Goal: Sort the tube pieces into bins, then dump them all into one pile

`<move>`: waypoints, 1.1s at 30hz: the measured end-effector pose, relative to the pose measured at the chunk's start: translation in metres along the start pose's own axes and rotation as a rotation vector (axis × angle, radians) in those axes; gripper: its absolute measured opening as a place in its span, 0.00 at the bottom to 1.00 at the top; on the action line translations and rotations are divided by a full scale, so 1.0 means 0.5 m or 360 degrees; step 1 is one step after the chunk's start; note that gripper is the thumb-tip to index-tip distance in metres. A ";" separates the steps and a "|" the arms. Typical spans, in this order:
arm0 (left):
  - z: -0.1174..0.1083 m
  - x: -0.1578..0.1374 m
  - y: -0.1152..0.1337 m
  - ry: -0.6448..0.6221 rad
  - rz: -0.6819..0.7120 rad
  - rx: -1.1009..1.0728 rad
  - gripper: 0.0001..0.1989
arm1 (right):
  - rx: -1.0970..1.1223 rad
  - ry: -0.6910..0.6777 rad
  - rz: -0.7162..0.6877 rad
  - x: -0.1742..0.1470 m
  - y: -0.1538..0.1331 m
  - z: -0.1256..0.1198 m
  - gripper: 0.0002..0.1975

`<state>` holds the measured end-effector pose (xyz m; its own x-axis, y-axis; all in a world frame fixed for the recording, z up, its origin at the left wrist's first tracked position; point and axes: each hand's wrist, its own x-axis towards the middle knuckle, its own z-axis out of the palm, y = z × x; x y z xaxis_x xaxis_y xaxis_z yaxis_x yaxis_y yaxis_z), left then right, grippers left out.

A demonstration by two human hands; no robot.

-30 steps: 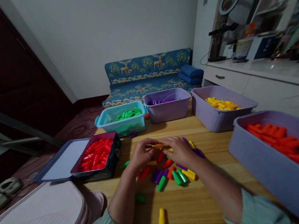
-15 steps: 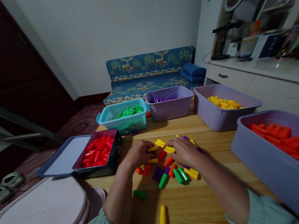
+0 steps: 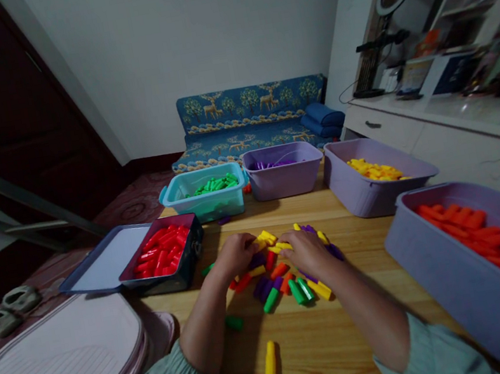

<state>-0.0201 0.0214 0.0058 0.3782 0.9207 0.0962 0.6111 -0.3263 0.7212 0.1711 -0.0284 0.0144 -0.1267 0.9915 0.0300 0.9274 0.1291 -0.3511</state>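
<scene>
My left hand (image 3: pixel 237 255) is closed, its fingertips on a yellow plastic tube (image 3: pixel 259 245) at the back of a loose pile. Opposite it, my right hand (image 3: pixel 308 250) pinches another yellow tube (image 3: pixel 282 246), pointing left. Between the two hands lie more yellow tubes (image 3: pixel 266 236), close against both fingertips. The pile also has red, orange, purple and green tubes, such as a purple one (image 3: pixel 262 288) and a green one (image 3: pixel 271 300) in front. Nearer to me, a single yellow tube (image 3: pixel 270 362) and a green tube (image 3: pixel 234 323) lie apart on the wooden table (image 3: pixel 318 355).
Around the table stand a turquoise bin (image 3: pixel 208 210) of green tubes, a purple bin (image 3: pixel 285 182) of purple ones, a bin (image 3: pixel 363 199) of yellow ones and a large bin (image 3: pixel 447 262) of orange ones. An open tin case (image 3: pixel 165 284) holds red tubes.
My left hand has moved slightly right with its yellow tube, bringing it against the other yellow ones. A green tube and a purple one now show around that hand. The right hand has barely shifted.
</scene>
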 end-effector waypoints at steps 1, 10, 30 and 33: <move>0.000 0.002 -0.002 0.0048 -0.0048 -0.0049 0.06 | 0.0014 0.0014 0.0011 0.002 0.001 0.000 0.13; 0.014 0.019 -0.030 0.0317 -0.0392 -0.0681 0.18 | 0.0084 0.0139 -0.0136 0.000 -0.007 0.002 0.13; 0.021 0.012 -0.012 0.0181 -0.0489 -0.1552 0.17 | -0.0023 0.0088 -0.0221 -0.001 -0.006 0.013 0.15; 0.025 0.015 -0.014 0.0145 -0.0492 -0.1581 0.19 | -0.0043 0.0057 -0.0208 0.000 0.000 0.016 0.15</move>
<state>-0.0129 0.0279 -0.0068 0.2235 0.9603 -0.1670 -0.1903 0.2111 0.9588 0.1682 -0.0285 0.0072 -0.2349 0.9660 0.1077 0.9129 0.2573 -0.3167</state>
